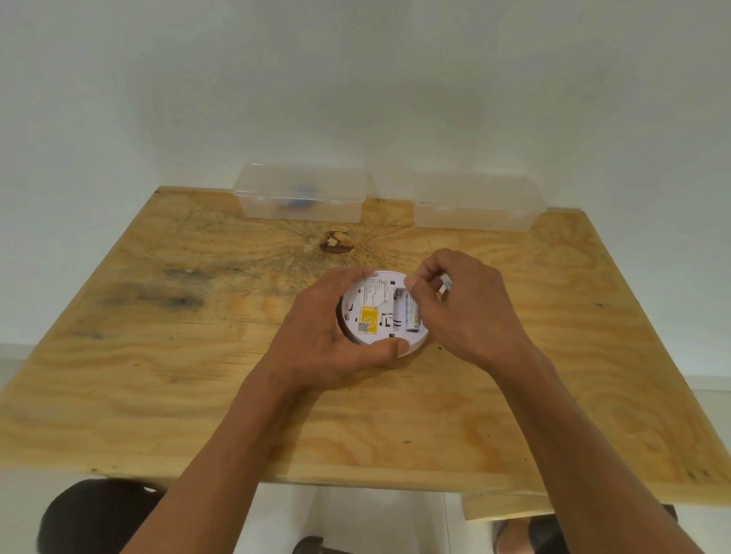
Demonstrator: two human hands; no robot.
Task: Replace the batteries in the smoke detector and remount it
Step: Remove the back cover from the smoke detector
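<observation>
A round white smoke detector [375, 307] lies back side up on the wooden table [181, 373], showing a yellow label and an open battery bay. One battery [412, 312] lies in the bay. My left hand [322, 334] grips the detector's left and front rim. My right hand [464, 307] is over the detector's right side, with its thumb tip at the top of the bay. Its curled fingers hold a second battery [445, 284], mostly hidden.
Two clear plastic boxes stand at the table's far edge: the left box [300, 199] holds something blue, the right box [477, 206] looks empty. A dark knot [336, 242] marks the wood behind the detector. A foot in a sandal [519, 543] shows below the table.
</observation>
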